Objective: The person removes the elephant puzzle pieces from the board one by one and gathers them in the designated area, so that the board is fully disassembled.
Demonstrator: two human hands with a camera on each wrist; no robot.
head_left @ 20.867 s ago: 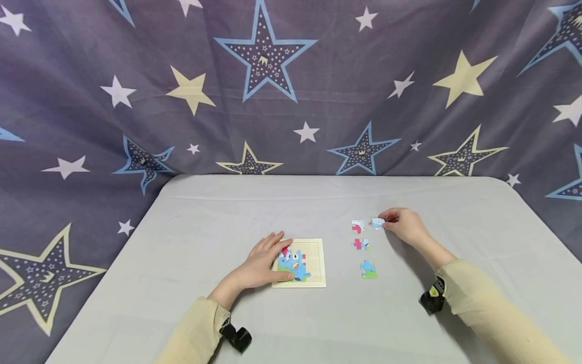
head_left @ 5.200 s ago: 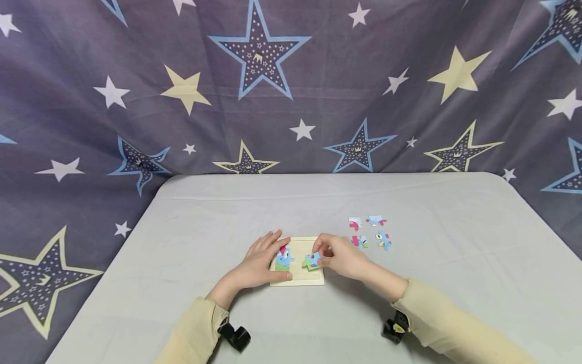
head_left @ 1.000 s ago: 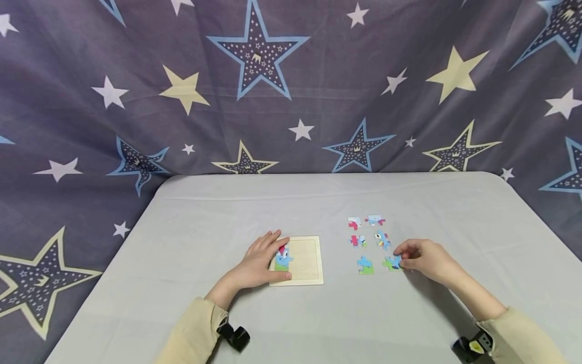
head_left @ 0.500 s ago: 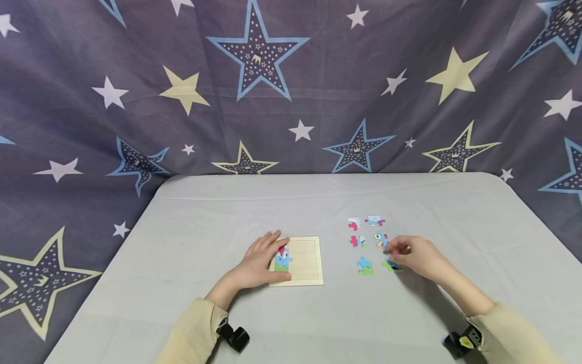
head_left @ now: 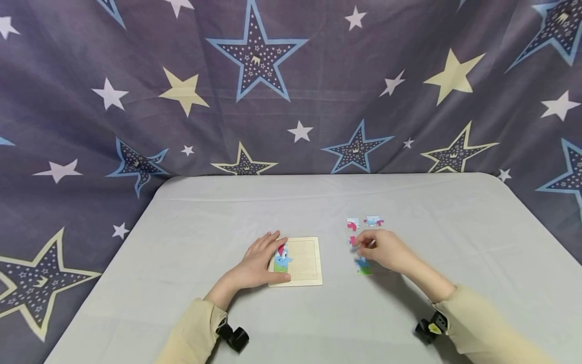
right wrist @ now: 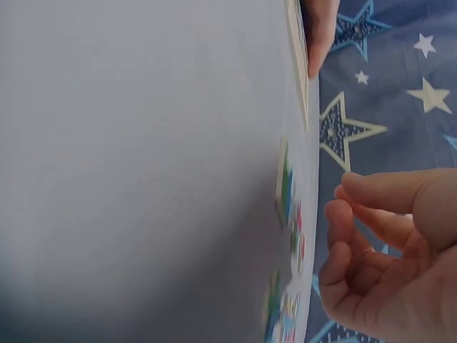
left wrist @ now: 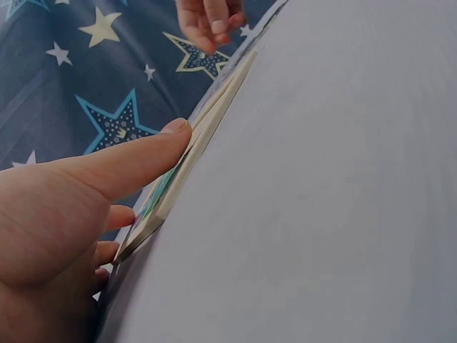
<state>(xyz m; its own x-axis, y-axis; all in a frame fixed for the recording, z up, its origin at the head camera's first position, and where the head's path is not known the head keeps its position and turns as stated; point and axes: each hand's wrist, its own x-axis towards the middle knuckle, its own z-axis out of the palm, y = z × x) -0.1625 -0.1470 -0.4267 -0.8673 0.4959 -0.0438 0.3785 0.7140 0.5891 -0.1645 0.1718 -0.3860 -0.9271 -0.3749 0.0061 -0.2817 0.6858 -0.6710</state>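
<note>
My left hand point(head_left: 255, 267) rests on the left side of a wooden puzzle board point(head_left: 305, 259), its thumb on the near rim and its fingers spread towards the far rim. At the board's left, partly under that hand, lie puzzle pieces point(head_left: 282, 260) showing a blue face, a red hat and green ground. My right hand point(head_left: 386, 249) hovers above loose puzzle pieces, fingers loosely bent. In the right wrist view nothing shows between its thumb and fingers. Below it lies a blue-and-green puzzle piece point(right wrist: 284, 184). Other loose pieces are hidden behind it in the head view.
Beyond the right hand lie a white-and-red puzzle piece point(head_left: 352, 224) and a light-blue one point(head_left: 374, 221). A pale cloth covers the table point(head_left: 218, 217). A dark star-printed curtain point(head_left: 291, 106) hangs behind it. Both wrists carry black cameras.
Over the earlier frames, the board's middle puzzle pieces moved to the table at the right. My right hand let go of a blue-and-green piece there, then moved left. My left hand stayed on the board.
</note>
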